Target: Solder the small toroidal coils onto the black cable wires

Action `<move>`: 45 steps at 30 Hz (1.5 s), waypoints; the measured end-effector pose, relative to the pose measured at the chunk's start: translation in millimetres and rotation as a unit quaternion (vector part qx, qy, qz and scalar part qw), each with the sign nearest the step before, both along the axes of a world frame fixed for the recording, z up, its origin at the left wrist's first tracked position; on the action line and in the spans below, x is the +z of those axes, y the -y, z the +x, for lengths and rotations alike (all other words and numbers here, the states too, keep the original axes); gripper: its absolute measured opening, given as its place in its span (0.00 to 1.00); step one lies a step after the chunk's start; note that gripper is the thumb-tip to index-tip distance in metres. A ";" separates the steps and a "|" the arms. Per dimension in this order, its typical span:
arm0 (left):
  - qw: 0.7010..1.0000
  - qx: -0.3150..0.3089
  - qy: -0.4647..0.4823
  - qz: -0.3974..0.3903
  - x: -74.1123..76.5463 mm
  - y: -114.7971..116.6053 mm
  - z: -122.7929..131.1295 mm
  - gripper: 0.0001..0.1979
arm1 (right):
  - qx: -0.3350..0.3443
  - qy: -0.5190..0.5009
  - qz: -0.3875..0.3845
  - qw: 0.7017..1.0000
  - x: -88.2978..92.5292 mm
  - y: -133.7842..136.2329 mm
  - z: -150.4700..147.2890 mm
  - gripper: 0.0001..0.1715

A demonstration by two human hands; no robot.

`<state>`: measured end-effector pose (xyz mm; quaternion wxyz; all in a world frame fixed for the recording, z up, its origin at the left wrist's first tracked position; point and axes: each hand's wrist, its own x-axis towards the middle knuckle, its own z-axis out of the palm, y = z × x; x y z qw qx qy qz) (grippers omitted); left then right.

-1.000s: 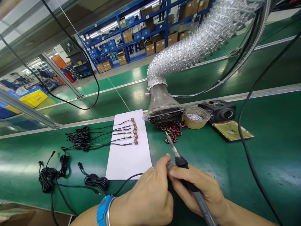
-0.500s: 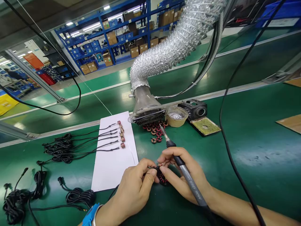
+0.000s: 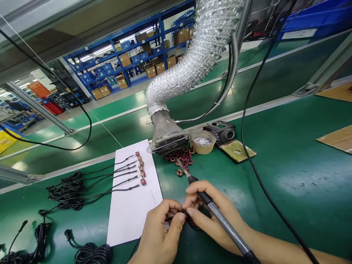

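Person is showing a bare left hand (image 3: 162,231) and a bare right hand (image 3: 211,216), slim fingers (image 3: 176,220) and short trimmed nails, with a bare right forearm (image 3: 283,249) extending past the lower right edge.

Green bench (image 3: 288,205), near. Clear flared fume nozzle (image 3: 166,134) hangs low at the far edge, fed by foil duct (image 3: 189,62) rising behind. Just right of it: foil-lined cup (image 3: 202,142), black iron stand (image 3: 224,132), yellowish sponge pad (image 3: 237,151). Cardboard sheet (image 3: 337,137) lies far right. Beyond the bench, blue shelving (image 3: 161,36) holds cartons (image 3: 150,72). Yellow bin (image 3: 7,141) sits far left; blue crate (image 3: 302,25) far right.
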<state>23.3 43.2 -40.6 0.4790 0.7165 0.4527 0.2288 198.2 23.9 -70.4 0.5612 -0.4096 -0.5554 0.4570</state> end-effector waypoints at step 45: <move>0.997 -0.028 -0.054 -0.053 10.5 4.3 -3.1 0.07 | 0.021 0.111 -0.005 0.994 11.8 7.4 -3.1 0.17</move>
